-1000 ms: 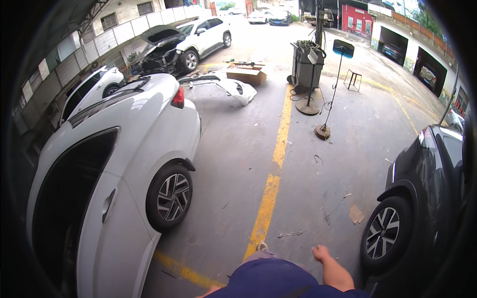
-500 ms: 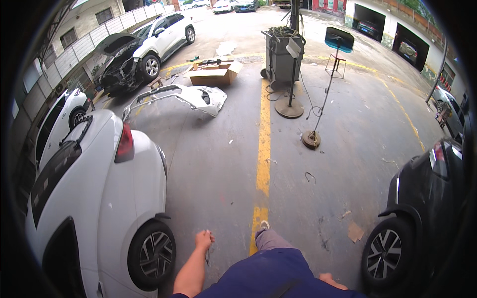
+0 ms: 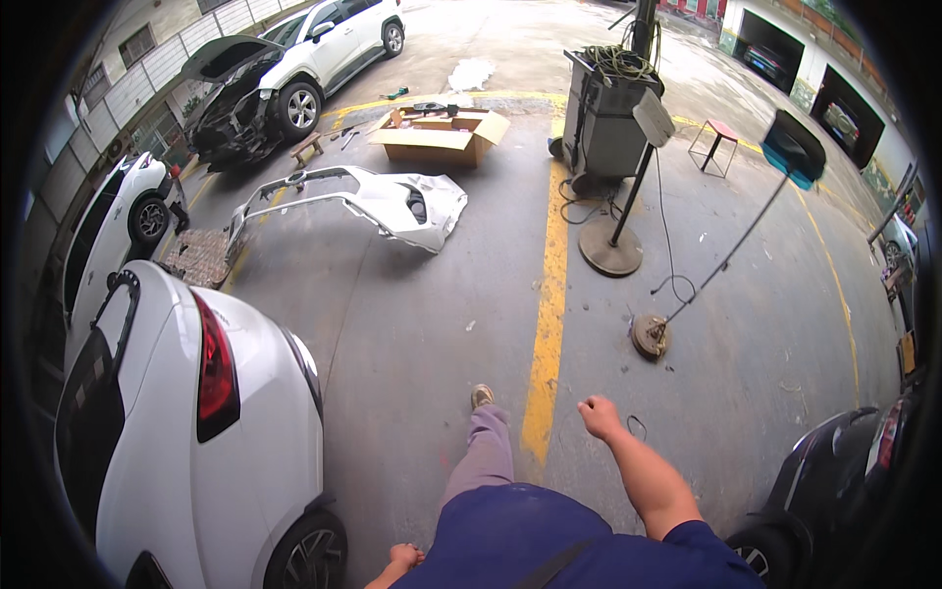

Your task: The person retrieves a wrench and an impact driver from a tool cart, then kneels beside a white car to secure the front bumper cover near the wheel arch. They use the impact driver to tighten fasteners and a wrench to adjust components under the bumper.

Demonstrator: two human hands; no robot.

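My right hand [image 3: 597,417] swings forward over the grey ground, right of the yellow line [image 3: 545,373]. Its fingers are curled in a loose fist, and I see nothing in it. Low beside my body, my left hand [image 3: 405,556] is partly cut off by my blue shirt. Its visible fingers are curled too, with nothing seen in them. Neither hand touches anything. The rear of a white car [image 3: 250,412] is nearest to my left hand. One foot [image 3: 482,396] is stepping out ahead of me.
A white bumper cover [image 3: 412,201] and an open cardboard box [image 3: 442,147] lie ahead. A grey wheeled cabinet [image 3: 599,123] and two round-based stands [image 3: 610,247] stand ahead right, cables trailing on the ground. A white car [image 3: 285,83] has its hood up; a dark car [image 3: 824,471] is at right.
I have walked forward; the bumper cover, box and stands are closer. My right hand has swung forward and my left hand back beside my body. The front foot has changed.
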